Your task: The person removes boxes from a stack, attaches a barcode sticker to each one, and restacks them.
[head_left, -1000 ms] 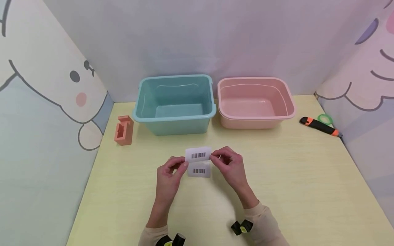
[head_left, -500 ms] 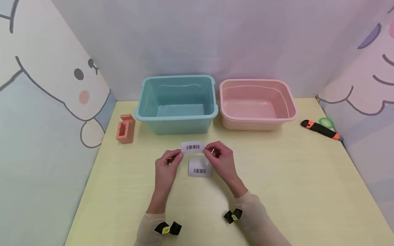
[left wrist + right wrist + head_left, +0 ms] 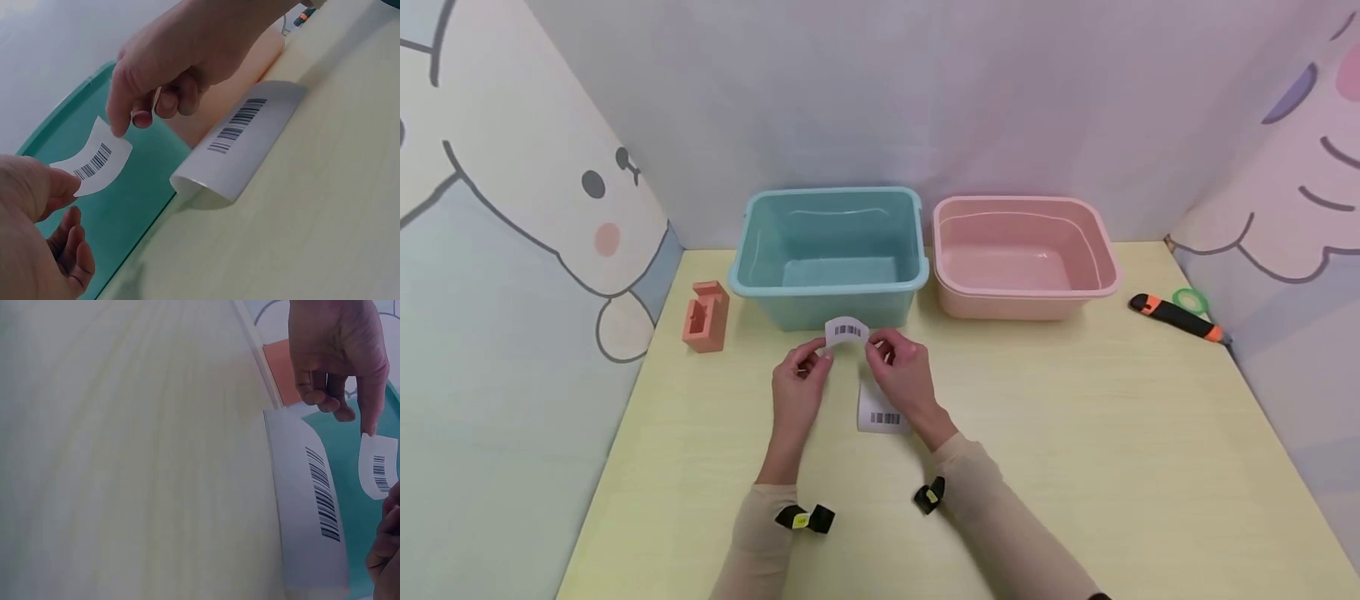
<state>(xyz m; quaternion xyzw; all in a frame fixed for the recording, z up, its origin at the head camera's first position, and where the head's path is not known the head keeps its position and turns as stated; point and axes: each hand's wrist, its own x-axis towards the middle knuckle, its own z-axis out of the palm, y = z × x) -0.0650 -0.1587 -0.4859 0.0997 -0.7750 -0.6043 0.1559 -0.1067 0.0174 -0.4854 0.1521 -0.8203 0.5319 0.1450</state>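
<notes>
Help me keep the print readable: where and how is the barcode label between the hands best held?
Probably by its two short ends, pinched from left and right, as the left hand and right hand do: the barcode label is thin and bows, and its barcode runs across the middle.

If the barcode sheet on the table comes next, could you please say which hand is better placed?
Probably the right hand: it looks nearer the barcode sheet than the left hand, though both hold the label.
</notes>
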